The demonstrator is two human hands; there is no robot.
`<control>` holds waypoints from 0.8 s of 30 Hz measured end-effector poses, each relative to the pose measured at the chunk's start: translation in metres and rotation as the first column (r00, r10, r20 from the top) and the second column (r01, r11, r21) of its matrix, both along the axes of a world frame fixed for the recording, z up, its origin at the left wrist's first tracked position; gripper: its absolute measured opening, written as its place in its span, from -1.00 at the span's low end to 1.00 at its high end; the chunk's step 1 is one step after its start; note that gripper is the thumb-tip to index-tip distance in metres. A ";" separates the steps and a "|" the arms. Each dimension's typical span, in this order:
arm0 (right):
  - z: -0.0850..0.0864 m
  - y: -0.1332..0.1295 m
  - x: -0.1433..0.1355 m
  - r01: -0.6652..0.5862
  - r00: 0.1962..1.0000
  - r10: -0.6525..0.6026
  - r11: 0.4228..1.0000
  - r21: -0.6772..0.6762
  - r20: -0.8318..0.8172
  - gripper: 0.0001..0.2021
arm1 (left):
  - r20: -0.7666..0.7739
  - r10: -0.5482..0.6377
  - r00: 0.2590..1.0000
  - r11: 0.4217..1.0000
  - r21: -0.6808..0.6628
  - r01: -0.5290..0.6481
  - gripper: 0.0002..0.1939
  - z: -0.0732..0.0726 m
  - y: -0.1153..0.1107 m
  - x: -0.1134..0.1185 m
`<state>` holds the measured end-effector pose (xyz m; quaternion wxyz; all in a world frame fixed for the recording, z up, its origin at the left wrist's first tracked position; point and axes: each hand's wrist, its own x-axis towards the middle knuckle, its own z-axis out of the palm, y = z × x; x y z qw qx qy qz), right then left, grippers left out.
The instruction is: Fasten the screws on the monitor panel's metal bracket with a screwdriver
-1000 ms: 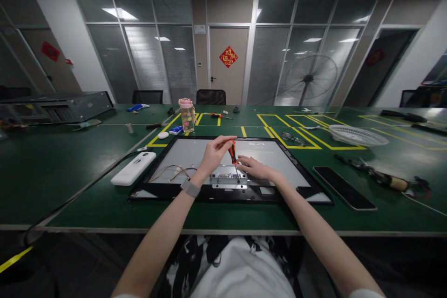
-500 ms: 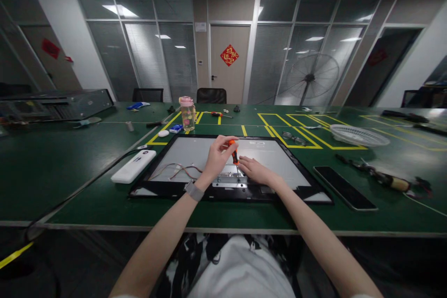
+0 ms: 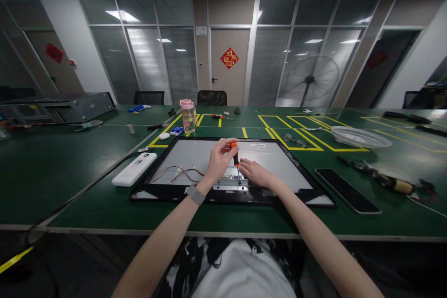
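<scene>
In the head view, a screen panel (image 3: pixel 279 163) with a black frame and grey back lies flat on the table. My left hand (image 3: pixel 220 158) is closed round the orange and black handle of a screwdriver (image 3: pixel 235 156), which stands nearly upright. Its tip meets a metal bracket (image 3: pixel 225 181) at the panel's near edge. Stretched out low over the panel, my right hand (image 3: pixel 257 172) has its fingertips beside the screwdriver's shaft; whether they touch it I cannot tell. Thin wires (image 3: pixel 178 172) run across the panel left of the bracket.
A white power bank (image 3: pixel 134 170) lies left of the panel and a black phone (image 3: pixel 345 191) right of it. Beyond stand a pink-lidded bottle (image 3: pixel 188 116), glasses (image 3: pixel 295 140) and a white basket (image 3: pixel 361 137). A second screwdriver (image 3: pixel 218 116) lies farther back.
The screwdriver's handle has turned slightly in my left hand, and the fingers have shifted a little on it. My right hand stays in place. The whole view has tipped slightly upward.
</scene>
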<state>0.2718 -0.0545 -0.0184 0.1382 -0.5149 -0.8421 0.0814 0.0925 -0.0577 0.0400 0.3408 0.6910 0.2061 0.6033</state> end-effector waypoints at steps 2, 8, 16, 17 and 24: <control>-0.001 0.001 0.001 -0.002 1.000 0.002 1.000 -0.007 -0.009 -0.54 | -0.014 0.026 1.000 0.999 0.022 -0.025 -0.80 -0.001 0.001 0.000; 0.000 -0.001 0.000 0.035 0.999 -0.035 0.999 -0.027 -0.022 -0.54 | 0.019 -0.082 0.996 0.996 0.021 0.082 -0.70 -0.001 -0.003 0.002; 0.006 -0.006 -0.003 0.016 1.000 -0.017 0.999 -0.033 -0.024 -0.55 | -0.025 0.115 0.993 0.987 0.120 -0.111 -0.80 -0.002 -0.010 0.004; 0.005 -0.006 -0.003 0.023 0.999 -0.024 0.999 -0.035 -0.025 -0.55 | -0.029 0.107 0.994 0.987 0.126 -0.102 -0.78 -0.002 -0.010 0.004; -0.001 -0.001 0.000 0.023 1.000 -0.023 1.000 -0.014 -0.019 -0.57 | -0.019 0.105 0.994 0.988 0.114 -0.102 -0.78 -0.004 -0.008 0.005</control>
